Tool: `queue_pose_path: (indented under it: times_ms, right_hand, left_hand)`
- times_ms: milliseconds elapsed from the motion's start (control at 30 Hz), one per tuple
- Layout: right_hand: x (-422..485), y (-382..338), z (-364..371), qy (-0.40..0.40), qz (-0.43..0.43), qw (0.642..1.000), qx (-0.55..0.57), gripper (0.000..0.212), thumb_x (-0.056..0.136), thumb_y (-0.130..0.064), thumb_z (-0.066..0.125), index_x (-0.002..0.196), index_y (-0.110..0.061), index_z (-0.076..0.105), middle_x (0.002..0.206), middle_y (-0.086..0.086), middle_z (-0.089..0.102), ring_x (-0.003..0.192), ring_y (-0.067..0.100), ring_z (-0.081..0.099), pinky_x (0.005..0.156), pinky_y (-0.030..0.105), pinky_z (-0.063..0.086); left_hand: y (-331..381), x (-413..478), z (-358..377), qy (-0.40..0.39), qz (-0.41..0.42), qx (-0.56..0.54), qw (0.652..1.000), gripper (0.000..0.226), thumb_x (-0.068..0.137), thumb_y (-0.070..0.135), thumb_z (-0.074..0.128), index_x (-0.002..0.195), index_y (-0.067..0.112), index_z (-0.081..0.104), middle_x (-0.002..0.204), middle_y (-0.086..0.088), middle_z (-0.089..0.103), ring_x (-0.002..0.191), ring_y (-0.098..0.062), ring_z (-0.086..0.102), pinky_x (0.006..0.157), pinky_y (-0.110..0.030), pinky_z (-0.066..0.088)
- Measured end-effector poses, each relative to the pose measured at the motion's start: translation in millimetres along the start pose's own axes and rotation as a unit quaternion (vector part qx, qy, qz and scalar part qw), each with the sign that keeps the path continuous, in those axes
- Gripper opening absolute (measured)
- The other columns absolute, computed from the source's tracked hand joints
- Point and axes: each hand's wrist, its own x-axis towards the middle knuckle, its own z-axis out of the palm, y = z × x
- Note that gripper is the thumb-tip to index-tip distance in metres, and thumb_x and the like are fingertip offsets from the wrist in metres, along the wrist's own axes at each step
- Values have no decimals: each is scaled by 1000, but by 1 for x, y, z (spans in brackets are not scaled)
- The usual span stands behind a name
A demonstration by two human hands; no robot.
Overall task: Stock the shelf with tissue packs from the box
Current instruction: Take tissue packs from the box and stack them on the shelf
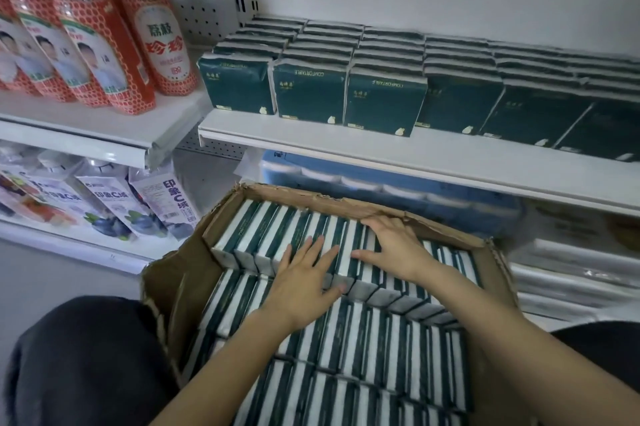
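An open cardboard box [180, 283] sits in front of me, packed with rows of dark green and white tissue packs [263, 235] standing on edge. My left hand [308, 276] lies flat on the top row of packs, fingers straight and spread. My right hand [394, 245] rests on the same row further right, fingers stretched toward the box's far wall. Above, the white shelf [381, 148] holds several rows of the same green tissue packs [311, 93], faces forward.
Red-labelled drink bottles [104, 45] stand on the neighbouring shelf at the left. Below them are cartons with blue fruit prints [114, 204]. Blue-wrapped paper rolls [346, 180] lie on the shelf under the tissue shelf. My dark-clothed knees [86, 356] flank the box.
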Motion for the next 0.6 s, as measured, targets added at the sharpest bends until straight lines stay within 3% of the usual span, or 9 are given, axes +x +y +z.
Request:
queue_pose_path:
  times_ms: [367,600]
  right_hand:
    - [3,13,-2,0,33,999,18,77,82,-60,61,143,-19,38,143,4,42,130,24,33,106,39,31]
    - [10,12,-8,-21,39,998,41,70,80,-61,63,135,-20,48,129,3,50,120,23,35,98,35,33]
  left_hand:
    - [-8,-2,12,18,38,47,998,73,92,69,23,151,40,-9,154,7,-24,145,-14,-22,113,-38,-20]
    - [-9,-4,14,18,37,47,998,79,81,78,11,149,44,-10,156,5,-23,145,-15,-23,114,-40,-21]
